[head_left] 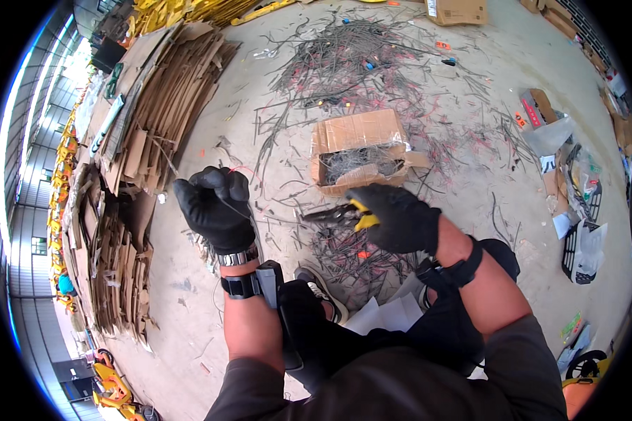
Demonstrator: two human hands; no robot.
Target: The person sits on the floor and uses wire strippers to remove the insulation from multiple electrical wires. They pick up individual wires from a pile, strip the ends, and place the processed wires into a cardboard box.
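Observation:
My left hand [216, 208], in a black glove, is closed around a thin grey wire [231, 208] that runs out on both sides of the fist. My right hand [400, 218], also gloved in black, grips yellow-handled pliers or cutters [361, 214]; their dark jaws point left toward the wire's far end. Whether the jaws touch the wire I cannot tell. Just beyond the right hand stands an open cardboard box [358, 126] holding a tangle of grey wire pieces [366, 160]. Cut grey and pink wire scraps [342, 247] lie on the floor below the tool.
A large heap of wire scraps [347, 58] spreads beyond the box. Stacked flattened cardboard [158, 105] rises at the left. A closed carton [455, 11] stands at the top. At the right lie plastic bags [550, 131] and a black basket [574, 258]. White sheets [389, 316] lie between my feet.

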